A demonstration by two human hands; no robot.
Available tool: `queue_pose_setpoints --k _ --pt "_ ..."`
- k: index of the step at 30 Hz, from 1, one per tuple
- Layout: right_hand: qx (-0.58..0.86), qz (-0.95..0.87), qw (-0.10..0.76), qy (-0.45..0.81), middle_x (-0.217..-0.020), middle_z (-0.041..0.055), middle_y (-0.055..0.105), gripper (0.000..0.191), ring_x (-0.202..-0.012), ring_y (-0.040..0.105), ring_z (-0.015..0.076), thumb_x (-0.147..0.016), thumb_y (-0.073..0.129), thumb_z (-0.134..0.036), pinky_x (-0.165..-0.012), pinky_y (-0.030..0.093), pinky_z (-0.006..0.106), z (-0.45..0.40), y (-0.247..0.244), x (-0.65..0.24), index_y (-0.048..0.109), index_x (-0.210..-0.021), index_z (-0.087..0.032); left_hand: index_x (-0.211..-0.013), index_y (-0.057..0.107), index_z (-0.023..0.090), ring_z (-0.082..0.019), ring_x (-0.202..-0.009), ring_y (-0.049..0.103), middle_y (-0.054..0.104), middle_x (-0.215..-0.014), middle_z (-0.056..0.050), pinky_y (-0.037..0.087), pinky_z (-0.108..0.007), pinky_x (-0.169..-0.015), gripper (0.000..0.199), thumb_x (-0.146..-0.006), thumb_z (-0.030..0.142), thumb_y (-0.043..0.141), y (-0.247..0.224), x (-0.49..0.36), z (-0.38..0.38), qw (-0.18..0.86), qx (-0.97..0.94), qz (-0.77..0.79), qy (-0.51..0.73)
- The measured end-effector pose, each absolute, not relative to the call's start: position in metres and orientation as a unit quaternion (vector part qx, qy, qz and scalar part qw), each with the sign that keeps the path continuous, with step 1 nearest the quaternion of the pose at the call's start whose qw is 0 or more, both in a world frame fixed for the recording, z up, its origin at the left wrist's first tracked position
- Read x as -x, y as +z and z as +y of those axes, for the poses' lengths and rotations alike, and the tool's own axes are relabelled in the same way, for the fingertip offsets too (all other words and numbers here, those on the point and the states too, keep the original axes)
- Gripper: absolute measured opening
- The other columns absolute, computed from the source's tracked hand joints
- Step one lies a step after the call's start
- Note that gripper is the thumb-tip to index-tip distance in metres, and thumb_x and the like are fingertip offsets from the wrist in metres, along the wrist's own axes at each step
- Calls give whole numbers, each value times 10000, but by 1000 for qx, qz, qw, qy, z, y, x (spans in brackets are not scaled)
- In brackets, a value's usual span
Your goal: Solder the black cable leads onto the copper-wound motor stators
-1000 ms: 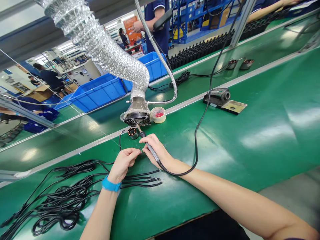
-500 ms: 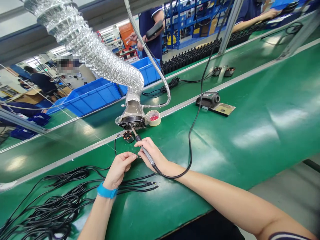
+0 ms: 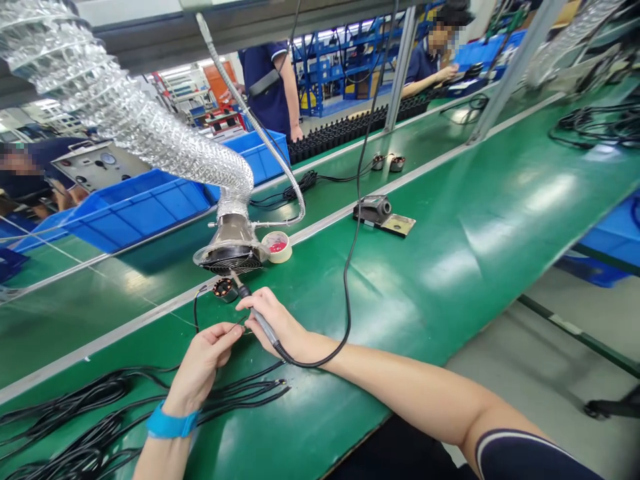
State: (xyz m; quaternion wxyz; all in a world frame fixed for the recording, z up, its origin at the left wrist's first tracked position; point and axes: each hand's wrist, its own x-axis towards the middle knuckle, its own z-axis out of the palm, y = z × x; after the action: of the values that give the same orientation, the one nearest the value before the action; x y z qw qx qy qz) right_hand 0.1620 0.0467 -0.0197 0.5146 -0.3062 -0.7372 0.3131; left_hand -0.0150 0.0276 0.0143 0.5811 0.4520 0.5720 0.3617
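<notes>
My right hand (image 3: pixel 274 319) is closed round the grey handle of a soldering iron (image 3: pixel 264 327), whose tip points up and left below the fan of the extractor hood (image 3: pixel 234 248). Pinched in my left hand (image 3: pixel 206 353), which wears a blue wristband, is the thin end of a black cable (image 3: pixel 240 321). The fingertips of both hands nearly meet there. A round motor stator (image 3: pixel 225 289) with copper windings rests just beyond them, under the hood. Beside the hood lies a roll of tape (image 3: pixel 277 247) with something red inside.
Black cables (image 3: pixel 105 427) lie in bundles at the lower left. The iron's stand (image 3: pixel 383 215) is right of the hood. Blue bins (image 3: pixel 140 207) and rows of black parts (image 3: pixel 340 128) are behind. Two more stators (image 3: pixel 397 163) stand further back. Several people work beyond the bench.
The view has swung to the right, so the bench things appear further left. Both hands keep their holds and nearly the same pose. A co-worker's head now shows at the upper right.
</notes>
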Motion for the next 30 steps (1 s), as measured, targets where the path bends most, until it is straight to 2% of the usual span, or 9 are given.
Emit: queue_pose_setpoints --k 5,10,13,20,25,30 --pt "298 -736 520 314 -1044 24 454 399 -828 553 115 -859 511 -72 -816 508 260 48 -19 -163 516 -1215 -253 -778 689 113 -27 -454 172 361 -537 81 98 -195 -418 435 -627 487 853 13 11 28 577 -448 577 365" --pt "291 -732 529 316 -1076 32 459 378 -790 551 105 -871 485 -74 -773 506 256 49 -18 -163 515 -1208 -242 -754 668 109 -35 -448 127 238 -518 107 84 -201 -411 477 -736 581 741 12 9 28 578 -441 582 364" --pt "286 -728 533 321 -1082 35 456 357 -764 548 100 -888 469 -87 -759 512 262 48 -19 -162 510 -1206 -244 -719 642 115 -38 -455 111 214 -527 110 84 -203 -412 492 -757 600 713 12 9 28 576 -440 582 370" --pt "283 -725 538 323 -1043 33 450 354 -812 561 129 -897 464 -93 -781 526 293 49 -19 -163 505 -1201 -271 -786 680 108 -25 -450 211 397 -575 69 110 -211 -430 403 -696 478 809 12 13 31 565 -477 561 372" --pt "284 -734 530 317 -1053 38 458 370 -852 563 144 -889 476 -80 -837 512 326 49 -18 -164 502 -1207 -268 -787 672 109 -32 -462 225 425 -587 61 108 -220 -442 382 -710 460 802 13 11 30 560 -481 563 372" --pt "287 -732 527 323 -1058 35 457 360 -826 569 134 -884 494 -89 -804 516 310 50 -18 -163 511 -1197 -268 -746 664 110 -50 -488 258 431 -550 58 134 -218 -458 373 -707 455 802 17 9 27 522 -514 572 369"
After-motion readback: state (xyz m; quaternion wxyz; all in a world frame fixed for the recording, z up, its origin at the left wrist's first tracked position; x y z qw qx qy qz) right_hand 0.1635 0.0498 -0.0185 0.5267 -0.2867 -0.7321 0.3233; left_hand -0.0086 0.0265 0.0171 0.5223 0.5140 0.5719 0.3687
